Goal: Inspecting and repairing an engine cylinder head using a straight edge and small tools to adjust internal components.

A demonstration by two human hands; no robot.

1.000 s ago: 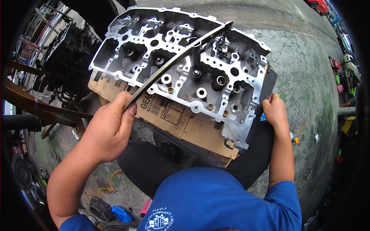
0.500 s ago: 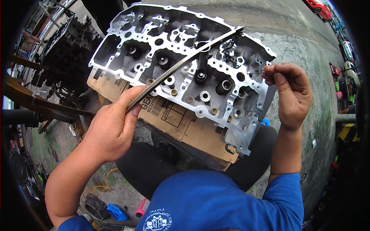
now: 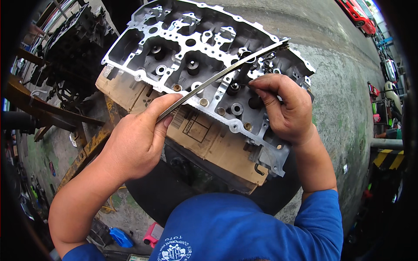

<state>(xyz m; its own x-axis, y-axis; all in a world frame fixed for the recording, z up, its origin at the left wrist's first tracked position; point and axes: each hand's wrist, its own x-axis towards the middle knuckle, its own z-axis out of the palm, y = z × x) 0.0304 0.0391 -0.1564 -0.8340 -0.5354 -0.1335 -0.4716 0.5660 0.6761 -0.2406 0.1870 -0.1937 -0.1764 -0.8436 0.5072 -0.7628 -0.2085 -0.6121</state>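
Note:
A bare silver engine cylinder head (image 3: 209,53) lies before me on cardboard. My left hand (image 3: 133,141) is closed round the near end of a long flat metal lever bar (image 3: 217,77), which slants across the head to its far right side. Under the bar, a dark fitting presses around a valve spring (image 3: 234,88). My right hand (image 3: 288,108) is over the head's right part, thumb and forefinger pinching a thin dark rod (image 3: 246,85) whose tip is at that valve spring. The rod's exact kind is too small to tell.
Flattened cardboard (image 3: 209,150) pads the head from below, above my knees. A dark engine block (image 3: 78,52) and a rusty metal stand (image 3: 56,104) are at the left. A blue bottle (image 3: 120,237) and a pink container (image 3: 153,234) stand on the floor. A red car (image 3: 355,13) is far right.
My right hand has moved left and inward from the head's right edge, bringing the thin rod to the valve spring. In the picture, the head, bar and left hand have shifted slightly right.

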